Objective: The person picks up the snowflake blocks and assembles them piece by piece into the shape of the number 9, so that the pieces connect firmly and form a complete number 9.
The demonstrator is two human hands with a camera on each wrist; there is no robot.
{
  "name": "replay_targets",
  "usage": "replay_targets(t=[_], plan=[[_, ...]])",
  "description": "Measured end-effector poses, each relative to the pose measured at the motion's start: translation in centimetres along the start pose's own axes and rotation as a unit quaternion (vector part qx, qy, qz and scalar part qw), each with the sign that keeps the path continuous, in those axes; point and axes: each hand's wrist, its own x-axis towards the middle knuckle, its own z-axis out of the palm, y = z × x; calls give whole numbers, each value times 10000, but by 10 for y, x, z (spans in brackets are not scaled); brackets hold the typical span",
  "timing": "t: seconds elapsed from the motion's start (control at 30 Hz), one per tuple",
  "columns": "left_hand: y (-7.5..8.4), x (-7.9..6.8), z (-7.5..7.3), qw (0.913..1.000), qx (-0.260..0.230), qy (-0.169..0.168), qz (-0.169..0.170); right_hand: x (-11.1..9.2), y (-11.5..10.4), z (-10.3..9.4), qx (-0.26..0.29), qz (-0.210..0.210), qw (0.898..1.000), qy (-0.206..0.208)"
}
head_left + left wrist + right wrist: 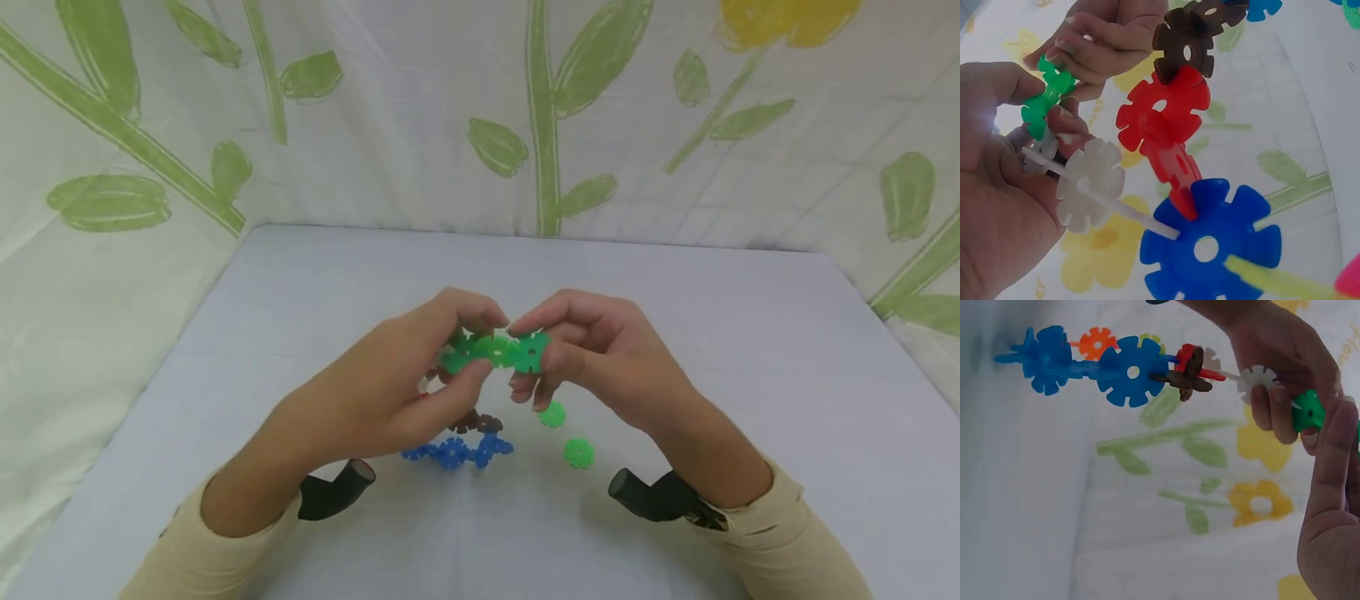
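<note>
My left hand [390,375] pinches a short row of green notched discs [497,352] between thumb and fingers, above the table. At the row's right end, the thumb and fingers of my right hand [618,362] grip a darker green disc [530,353]. White notched discs [1100,169] join on by the left palm. From them the linked chain runs to a blue disc [1241,225], red discs [1179,103] and brown discs [1169,40]. More blue discs [452,452] show below the hands in the head view. Fingers hide part of the green row.
Two light green discs, one nearer [579,453] and one farther [552,414], lie apart on the white table [675,283]. An orange disc [1097,344] belongs to the hanging cluster. Behind the table hangs a leaf-patterned cloth [405,125]. Black wrist mounts [330,496] jut inward.
</note>
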Motion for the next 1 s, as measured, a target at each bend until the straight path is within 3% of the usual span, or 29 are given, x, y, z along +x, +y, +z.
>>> replay_targets(t=[0.17,0.27,0.37,0.5,0.57,0.63,0.67,0.77,0.83,0.9,1.0], plan=[[1,0,-4,9998,167,-62,-124,0,0,-11,-395,-133,9983,-401],[0,0,-6,9997,215,-51,-89,0,0,-24,-933,-184,9937,-591],[-2,0,-7,9995,286,-57,-89,1,4,-37,-1701,375,9819,-743],[-5,0,-6,9995,276,-87,-92,5,17,-49,-2512,1303,9517,-1191],[-5,-1,-6,9997,221,-94,-40,6,24,-53,-2934,1582,9325,-1390],[-6,-1,-8,9998,181,-93,12,7,31,-54,-3553,1905,9015,-1571],[-6,-2,-9,9998,181,-90,46,7,35,-54,-3901,2125,8801,-1673],[-6,-4,-11,9997,183,-72,135,5,48,-50,-4865,2808,8027,-2004],[-7,-4,-12,9996,210,-64,187,4,57,-46,-5224,3142,7641,-2112],[-7,-5,-13,9996,213,-76,193,4,64,-43,-5385,3331,7453,-2088],[-6,-6,-13,9997,177,-110,127,4,70,-40,-5441,3344,7410,-2075]])
